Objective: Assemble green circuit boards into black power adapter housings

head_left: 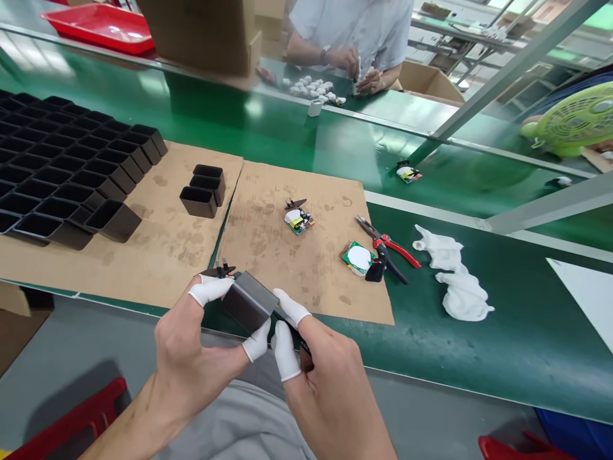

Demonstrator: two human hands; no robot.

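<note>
My left hand (186,345), with white finger cots on thumb and forefinger, grips a black plastic charger housing (251,300) tilted above the table's front edge. A black plug piece with metal pins (220,269) shows at the housing's far left end. My right hand (320,364), also in finger cots, pinches a slim black tool with pale lettering (302,345), perhaps tweezers, its tip against or close to the housing's right side. Beyond the hands lie a circuit board with a plug piece (299,221) and another board with a white pad (359,258).
Red-and-black pliers (385,246) and crumpled white gloves (460,275) lie right. Many open black housings (62,166) stand left, with several more (204,191) on the cardboard (268,185). Across the bench, a co-worker's hands (357,70) handle small parts. A green fan (575,118) stands right.
</note>
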